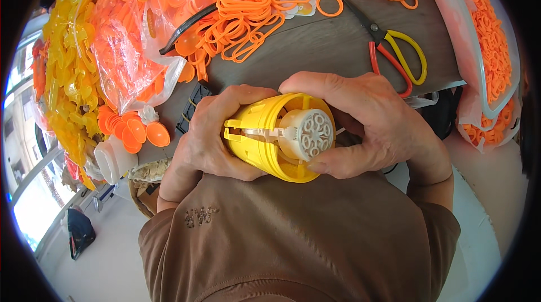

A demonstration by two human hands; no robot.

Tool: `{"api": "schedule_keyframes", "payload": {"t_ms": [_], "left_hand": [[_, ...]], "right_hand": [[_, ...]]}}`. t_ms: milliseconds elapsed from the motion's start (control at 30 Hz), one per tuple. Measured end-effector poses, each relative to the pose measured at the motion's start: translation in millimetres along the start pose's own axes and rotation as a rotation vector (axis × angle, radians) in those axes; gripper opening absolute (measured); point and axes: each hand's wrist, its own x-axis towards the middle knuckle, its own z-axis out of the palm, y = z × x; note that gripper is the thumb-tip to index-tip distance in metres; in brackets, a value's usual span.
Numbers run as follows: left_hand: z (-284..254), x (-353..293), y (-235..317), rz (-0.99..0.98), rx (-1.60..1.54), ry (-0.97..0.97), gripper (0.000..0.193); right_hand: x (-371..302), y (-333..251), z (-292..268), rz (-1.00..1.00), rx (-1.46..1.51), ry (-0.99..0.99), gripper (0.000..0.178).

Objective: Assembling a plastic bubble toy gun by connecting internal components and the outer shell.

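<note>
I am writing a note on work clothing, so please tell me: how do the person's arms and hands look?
Both the left hand and right hand are bare, with no gloves, rings or watch visible. The forearms are uncovered below short, plain brown sleeves.

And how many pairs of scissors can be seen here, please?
1: the scissors with red and yellow handles, on the grey table beyond the right hand. Others may be hidden.
</note>
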Motion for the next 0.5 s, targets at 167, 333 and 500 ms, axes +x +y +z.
{"api": "schedule_keyframes", "payload": {"t_ms": [167, 333, 500], "left_hand": [[-1.0, 1.7, 0.1, -0.009, 0.004, -0.016, 0.064], [-2.7, -0.5, 0.0, -0.07, -0.003, -0.067, 0.069], [-11.6, 5.5, 1.1, -0.156, -0.123, -0.147, 0.076]], "right_hand": [[-0.3, 4.7, 0.1, -0.055, 0.037, -0.006, 0.066], [-1.6, 5.9, -1.4, -0.028, 0.065, -0.009, 0.067], [-1.2, 6.5, -1.1, 0.014, 0.08, -0.013, 0.067]]}}
